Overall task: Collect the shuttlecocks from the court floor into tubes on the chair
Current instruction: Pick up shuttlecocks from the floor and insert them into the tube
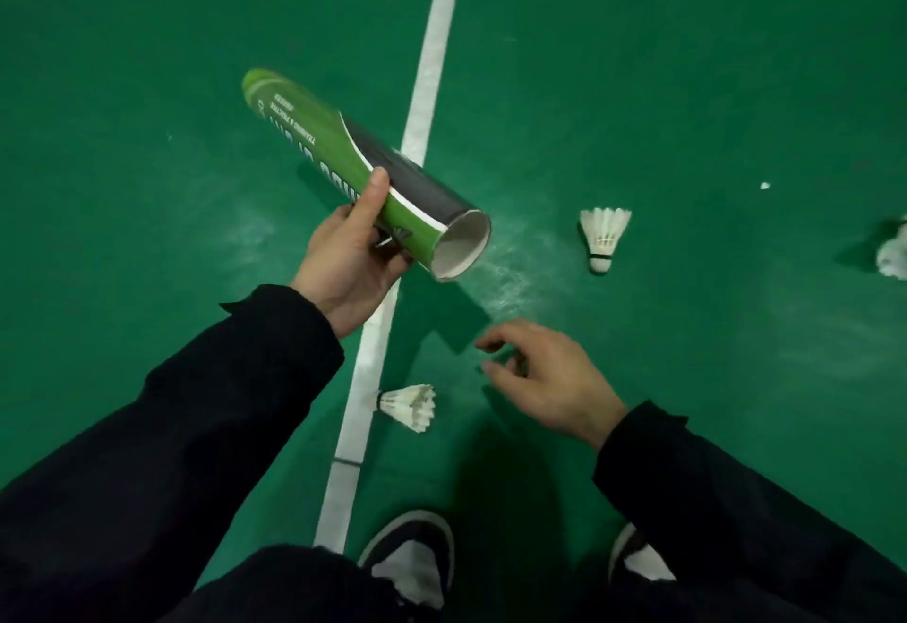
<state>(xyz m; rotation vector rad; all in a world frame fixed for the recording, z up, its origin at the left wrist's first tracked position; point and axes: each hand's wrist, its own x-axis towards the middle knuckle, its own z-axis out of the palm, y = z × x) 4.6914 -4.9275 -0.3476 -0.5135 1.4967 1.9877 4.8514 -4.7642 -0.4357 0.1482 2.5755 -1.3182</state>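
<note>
The left hand (346, 264) grips a green-and-black cardboard tube (363, 178), open mouth tilted right, likely ready for loading. The right hand (545, 377), fingers (493, 342) loosely apart and empty, hovers near 1 white feather shuttlecock (410, 406) lying on the green court floor (687, 82); another shuttlecock (603, 237) lies farther right.

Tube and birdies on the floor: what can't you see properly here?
Head view only:
- Tube: its inside is in shadow, so any shuttlecocks in it are hidden; the far end is blurred, and the left hand covers part of the print.
- White thing at the right edge: cut off and blurred.
- White speck: too small to identify.
- Chair: out of frame.
- Shoes: partly covered by dark clothing.
</note>
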